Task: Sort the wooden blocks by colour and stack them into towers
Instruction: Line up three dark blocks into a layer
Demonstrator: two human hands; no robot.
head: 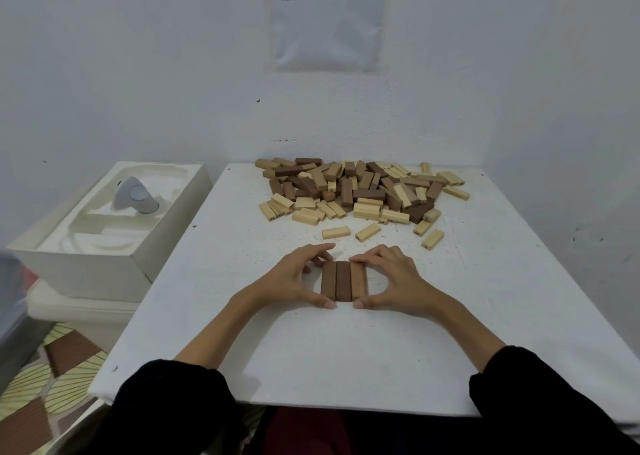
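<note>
Three dark brown blocks [343, 280] lie side by side in a row on the white table [346, 357], lengthwise toward me. My left hand [294, 278] cups the row's left side, thumb at its near end and fingers at its far end. My right hand [394, 278] does the same on the right side. Both hands squeeze the row together. A mixed pile of dark brown and pale blocks [360, 189] lies at the back of the table. A few pale blocks [336, 232] lie loose between the pile and my hands.
A white moulded box [104, 232] with a small grey device [133, 196] in it stands left of the table. The wall is close behind the pile, with a sheet of paper [327, 21] on it. A patterned floor shows at lower left.
</note>
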